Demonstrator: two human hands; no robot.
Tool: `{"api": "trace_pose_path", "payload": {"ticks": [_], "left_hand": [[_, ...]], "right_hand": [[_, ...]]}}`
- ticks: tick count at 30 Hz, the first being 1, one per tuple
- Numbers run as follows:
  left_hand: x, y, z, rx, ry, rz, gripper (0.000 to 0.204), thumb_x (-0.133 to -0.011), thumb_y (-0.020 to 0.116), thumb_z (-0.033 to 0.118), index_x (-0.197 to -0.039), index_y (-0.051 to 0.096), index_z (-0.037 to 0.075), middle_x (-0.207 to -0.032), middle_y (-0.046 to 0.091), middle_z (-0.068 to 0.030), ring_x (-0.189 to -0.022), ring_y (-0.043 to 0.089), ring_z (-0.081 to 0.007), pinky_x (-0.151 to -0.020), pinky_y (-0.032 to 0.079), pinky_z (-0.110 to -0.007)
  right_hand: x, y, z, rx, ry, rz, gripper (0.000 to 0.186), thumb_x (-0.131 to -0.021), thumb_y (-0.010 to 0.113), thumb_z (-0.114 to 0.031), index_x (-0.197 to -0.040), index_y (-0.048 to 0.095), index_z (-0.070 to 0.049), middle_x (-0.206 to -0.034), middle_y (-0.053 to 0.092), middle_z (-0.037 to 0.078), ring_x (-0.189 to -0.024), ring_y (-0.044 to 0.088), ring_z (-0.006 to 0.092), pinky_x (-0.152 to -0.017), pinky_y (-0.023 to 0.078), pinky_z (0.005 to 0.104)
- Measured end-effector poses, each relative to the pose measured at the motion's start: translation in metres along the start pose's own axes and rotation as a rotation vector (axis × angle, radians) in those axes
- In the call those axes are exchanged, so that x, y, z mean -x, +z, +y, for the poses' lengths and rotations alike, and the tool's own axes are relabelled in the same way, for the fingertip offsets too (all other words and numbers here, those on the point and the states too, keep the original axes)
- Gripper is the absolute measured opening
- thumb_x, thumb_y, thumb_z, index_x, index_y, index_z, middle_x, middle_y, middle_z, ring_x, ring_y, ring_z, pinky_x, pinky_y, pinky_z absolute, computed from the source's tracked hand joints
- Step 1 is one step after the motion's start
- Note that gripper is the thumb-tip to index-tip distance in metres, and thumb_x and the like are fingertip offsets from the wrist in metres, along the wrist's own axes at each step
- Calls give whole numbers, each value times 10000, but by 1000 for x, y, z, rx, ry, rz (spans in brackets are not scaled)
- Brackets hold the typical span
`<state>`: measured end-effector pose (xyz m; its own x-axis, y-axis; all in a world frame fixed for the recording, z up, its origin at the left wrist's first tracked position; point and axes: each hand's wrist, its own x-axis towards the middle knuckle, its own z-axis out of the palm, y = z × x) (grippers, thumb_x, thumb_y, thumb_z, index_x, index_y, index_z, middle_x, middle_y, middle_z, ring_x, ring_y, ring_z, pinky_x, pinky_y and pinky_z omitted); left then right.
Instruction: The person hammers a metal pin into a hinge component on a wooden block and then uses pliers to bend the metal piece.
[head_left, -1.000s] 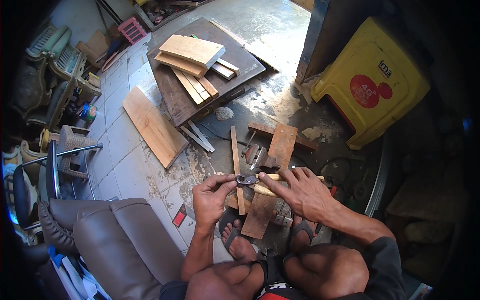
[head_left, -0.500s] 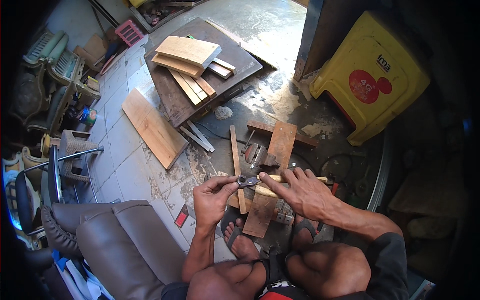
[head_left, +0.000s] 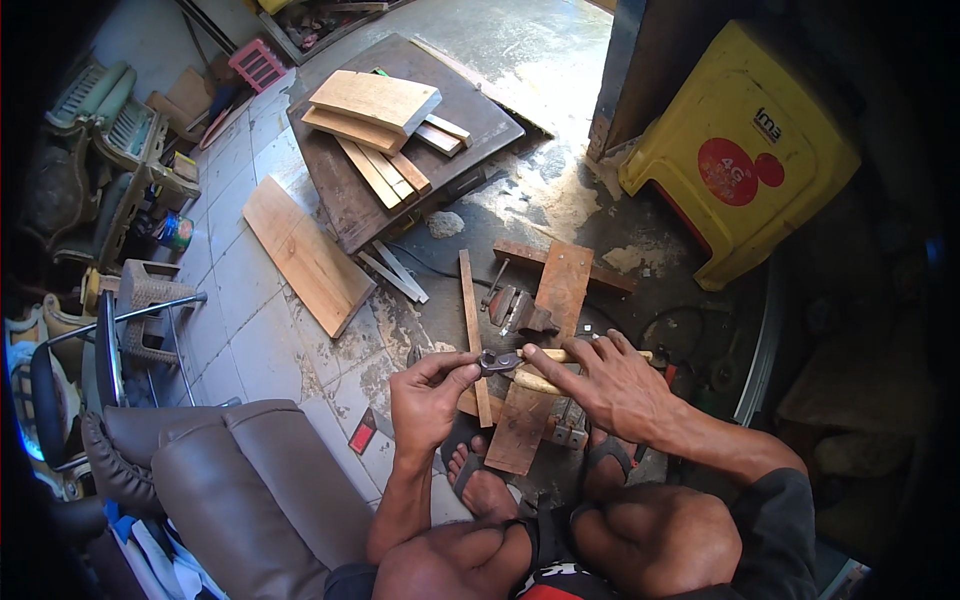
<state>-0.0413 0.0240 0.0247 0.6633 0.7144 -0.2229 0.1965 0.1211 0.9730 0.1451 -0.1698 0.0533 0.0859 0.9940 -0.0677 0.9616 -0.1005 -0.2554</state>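
Observation:
Pincers (head_left: pixel 500 363) with a dark metal head and yellow handles lie crosswise above a bench vise (head_left: pixel 524 313). My right hand (head_left: pixel 622 388) is closed around the handles, its index finger and thumb reaching toward the head. The lower handle (head_left: pixel 537 382) slants away from the upper one, so the handles are spread. My left hand (head_left: pixel 432 395) is closed in a pinch right at the tip of the pincers' jaws. Whatever small piece sits between thumb and fingers there is too small to name. Below the pincers is a reddish-brown wooden board (head_left: pixel 517 430), partly covered by my right hand.
A thin wooden strip (head_left: pixel 472 330) lies left of the vise. Farther left, a wide plank (head_left: pixel 305 255) rests on the tiles near a low table (head_left: pixel 350 225) stacked with boards (head_left: pixel 375 100). A yellow plastic stool (head_left: pixel 745 150) is at right, a brown padded seat (head_left: pixel 260 490) at left.
The pincers' head and my left hand have shifted very slightly to the right. The gap in the jaws shows a little more clearly. Everything else is the same.

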Motion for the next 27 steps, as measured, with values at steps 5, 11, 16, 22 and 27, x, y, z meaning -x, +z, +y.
{"api": "trace_pose_path", "payload": {"ticks": [5, 11, 16, 22, 27], "left_hand": [[3, -2, 3, 13, 15, -1, 165, -917, 767, -24, -1080, 767, -51, -990, 771, -97, -866, 700, -118, -802, 564, -250], [1, -5, 6, 10, 52, -1, 161, -920, 761, -33, -1079, 764, -55, -981, 767, -99, -888, 702, -124, -811, 565, -252], [-1, 2, 12, 42, 47, 1, 155, -921, 759, -33, -1074, 763, -56, -985, 766, -101, -890, 700, -123, -807, 566, -254], [1, 0, 7, 18, 62, 4, 151, -924, 755, -33, -1073, 763, -56, -983, 766, -99, -889, 699, -121, -808, 564, -254], [1, -1, 11, 18, 50, 9, 155, -921, 761, -27, -1074, 765, -53, -982, 766, -99, -888, 700, -120, -808, 565, -254]], "right_hand": [[-3, -1, -3, 10, 7, -10, 789, -956, 565, -65, -1663, 267, -250, -1168, 589, 187, -993, 663, 379, -970, 495, 567], [-6, -8, -4, -70, 2, -35, 800, -953, 556, -50, -1666, 259, -255, -1164, 581, 190, -1011, 649, 387, -958, 507, 565], [-2, -7, -4, -66, 26, 21, 800, -955, 542, -46, -1669, 250, -258, -1168, 579, 194, -1014, 645, 395, -975, 495, 572], [-3, -9, -6, -43, 18, -2, 812, -948, 548, -50, -1672, 244, -255, -1163, 579, 192, -1017, 641, 400, -988, 489, 573], [-3, -7, -7, -49, 19, -3, 821, -941, 569, -75, -1672, 244, -257, -1167, 576, 190, -1015, 641, 396, -991, 490, 571]]}}
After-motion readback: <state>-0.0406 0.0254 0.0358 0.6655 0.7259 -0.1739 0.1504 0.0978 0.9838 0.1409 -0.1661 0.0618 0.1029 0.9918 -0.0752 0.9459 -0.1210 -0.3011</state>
